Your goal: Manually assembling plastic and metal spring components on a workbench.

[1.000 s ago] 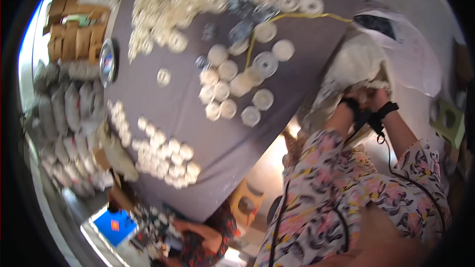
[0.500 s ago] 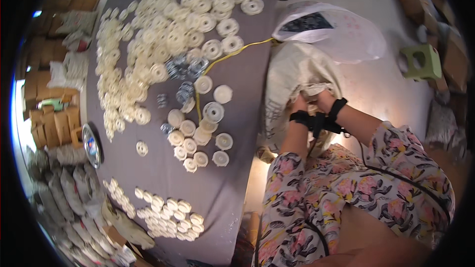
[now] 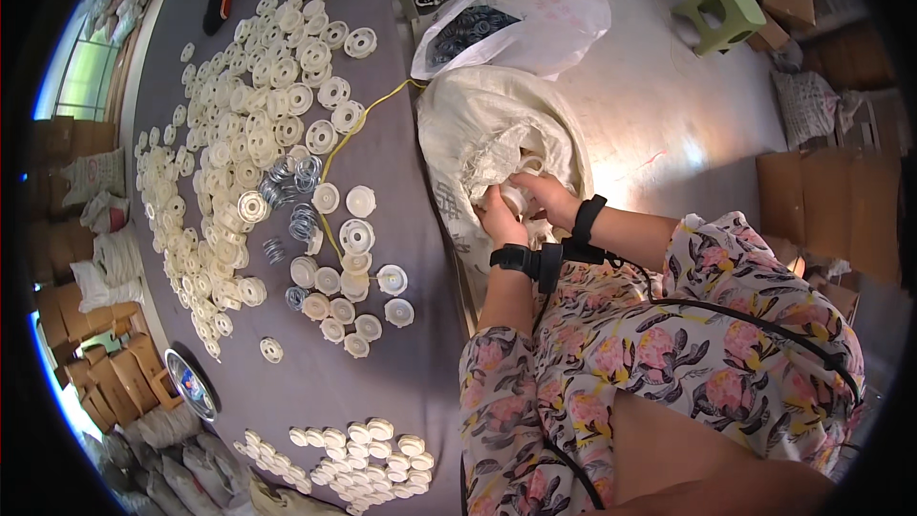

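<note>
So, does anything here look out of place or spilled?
Nothing looks clearly spilled. One round white plastic piece lies alone on the grey table, separate from the large whitish pile, so it seems slightly stray.

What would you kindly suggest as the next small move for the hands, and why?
I would probably cup the white parts more securely between the left hand and right hand: both hands are at the open mouth of the pale sack, the parts show between them, and the sack's bunched rim lies close by, so it could snag a loose part.
</note>
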Tool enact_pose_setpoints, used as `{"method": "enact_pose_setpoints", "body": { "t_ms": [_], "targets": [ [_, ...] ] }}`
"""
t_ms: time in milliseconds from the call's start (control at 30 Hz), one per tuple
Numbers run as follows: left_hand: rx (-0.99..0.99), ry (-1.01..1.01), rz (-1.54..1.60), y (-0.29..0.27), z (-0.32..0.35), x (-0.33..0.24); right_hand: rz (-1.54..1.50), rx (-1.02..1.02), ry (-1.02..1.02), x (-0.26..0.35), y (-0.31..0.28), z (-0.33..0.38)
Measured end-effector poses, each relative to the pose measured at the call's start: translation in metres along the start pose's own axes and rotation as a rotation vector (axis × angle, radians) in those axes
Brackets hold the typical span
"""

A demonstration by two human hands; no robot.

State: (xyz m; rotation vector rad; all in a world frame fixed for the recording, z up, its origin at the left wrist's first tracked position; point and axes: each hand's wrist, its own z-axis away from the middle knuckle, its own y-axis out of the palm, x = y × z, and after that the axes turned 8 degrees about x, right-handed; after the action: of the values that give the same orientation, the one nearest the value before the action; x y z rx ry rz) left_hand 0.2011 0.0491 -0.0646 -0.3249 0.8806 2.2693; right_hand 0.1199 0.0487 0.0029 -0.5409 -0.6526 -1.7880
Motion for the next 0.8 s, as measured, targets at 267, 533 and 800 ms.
{"method": "enact_pose_setpoints", "body": {
  "t_ms": [267, 533, 800],
  "targets": [
    [0.037, 0.072, -0.064, 0.021, -0.006, 0.009, -0.046, 0.046, -0.012, 0.001, -0.026, -0.019],
    [0.154, 0.315, 0.023, 0.052, 0.023, -0.043, -0.026, 0.231, -0.242, 0.036, -0.001, -0.004],
    [-0.008, 0.583, 0.146, -0.038, 0.062, -0.104, 0.083, 0.578, -0.125, 0.008, 0.1, 0.01]
  ]
}}
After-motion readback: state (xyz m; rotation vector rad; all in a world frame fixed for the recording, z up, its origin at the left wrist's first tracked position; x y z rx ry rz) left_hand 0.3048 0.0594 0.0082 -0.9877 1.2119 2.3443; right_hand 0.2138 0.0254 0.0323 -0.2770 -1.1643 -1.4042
